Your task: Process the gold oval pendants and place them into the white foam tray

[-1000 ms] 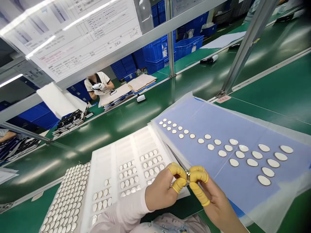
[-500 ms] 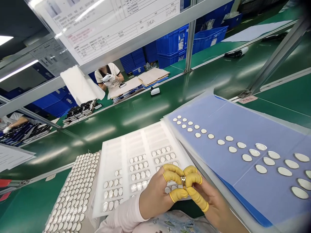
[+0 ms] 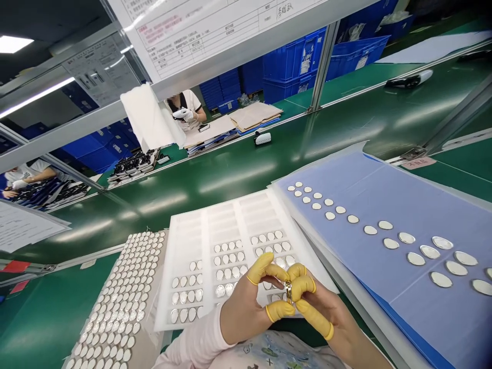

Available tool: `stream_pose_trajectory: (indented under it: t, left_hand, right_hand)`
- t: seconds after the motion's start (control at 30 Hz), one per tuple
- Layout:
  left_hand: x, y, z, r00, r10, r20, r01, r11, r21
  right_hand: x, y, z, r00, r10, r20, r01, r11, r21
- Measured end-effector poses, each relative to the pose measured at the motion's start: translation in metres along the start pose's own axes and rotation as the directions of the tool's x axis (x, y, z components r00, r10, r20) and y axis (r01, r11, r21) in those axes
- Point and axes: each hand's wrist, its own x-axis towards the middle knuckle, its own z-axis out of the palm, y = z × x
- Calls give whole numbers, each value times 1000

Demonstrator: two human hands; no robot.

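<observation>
My left hand (image 3: 246, 307) and my right hand (image 3: 325, 302) meet in front of my body, with yellow finger cots on several fingertips. Between them a small shiny metal piece (image 3: 288, 292) is pinched, seen edge-on with gold and silver glints. The left thumb and a bent finger press it from one side while the left index finger is lifted away. Right fingertips and thumb close on its other side. Just behind the hands lies a white foam tray (image 3: 184, 221) with rows of oval white discs (image 3: 227, 260) with metal rims, partly hidden by my hands.
Left of the tray, a board carries dense rows of similar discs (image 3: 115, 302). A blue sheet (image 3: 353, 187) with scattered discs lies at right. Beyond runs a green conveyor surface (image 3: 215, 177). Metal posts (image 3: 323, 66) and a hanging paper sheet (image 3: 215, 31) stand ahead. Two co-workers sit across.
My left index finger has lifted off the metal piece; the hands otherwise stay together around it. The whole view has shifted slightly, with the surroundings moving mostly right.
</observation>
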Motion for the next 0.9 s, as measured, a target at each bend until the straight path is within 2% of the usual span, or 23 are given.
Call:
stream_pose_trajectory:
  t: [0.13, 0.27, 0.33, 0.43, 0.6, 0.7, 0.9]
  left_hand:
    - [-3, -5, 2, 997, 67, -29, -69, 996, -50]
    - [-6, -10, 0, 994, 100, -37, -102, 994, -50]
    - [-7, -11, -3, 990, 138, -38, -138, 990, 23]
    - [-6, -11, -9, 972, 231, -31, -218, 949, 226]
    - [-2, -7, -14, 928, 374, 2, -323, 799, 507]
    - [0, -5, -15, 917, 399, 24, -343, 755, 559]
    - [2, -7, -16, 889, 452, 78, -409, 704, 581]
  right_hand:
    - [4, 3, 3, 999, -1, 53, -3, 997, 76]
    - [4, 9, 3, 996, 22, 90, -25, 999, 29]
    - [5, 13, 2, 999, -4, 47, 4, 1000, -9]
    - [9, 19, 3, 999, -17, -51, 14, 998, -64]
    - [18, 21, 8, 1000, 9, -24, -13, 987, -159]
    - [22, 22, 10, 999, 29, -20, -31, 988, -152]
    - [21, 33, 7, 996, 54, -74, -71, 967, -246]
